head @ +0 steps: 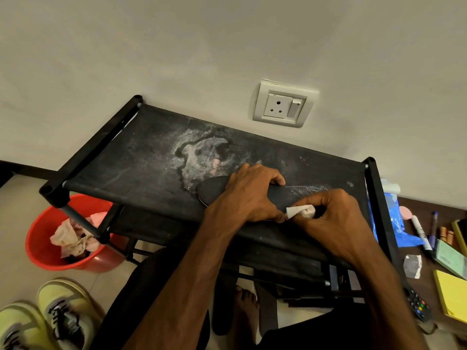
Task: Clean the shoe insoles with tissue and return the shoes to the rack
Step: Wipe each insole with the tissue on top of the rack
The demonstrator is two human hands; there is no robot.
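Mid-clean, frame centre: L hand grips black insole flat on rack top; R hand pinches crumpled tissue against it. Yellow shoes, lower left, not yet racked; wiping prob. unfinished.

A home: shoe rack, wall socket, tiled floor.

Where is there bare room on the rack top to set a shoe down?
The left half of the rack top, between the left bar and the insole, is bare. The right half is crowded: the left hand holds the insole, the right hand pinches tissue. Pens and notepads clutter the surface beyond.
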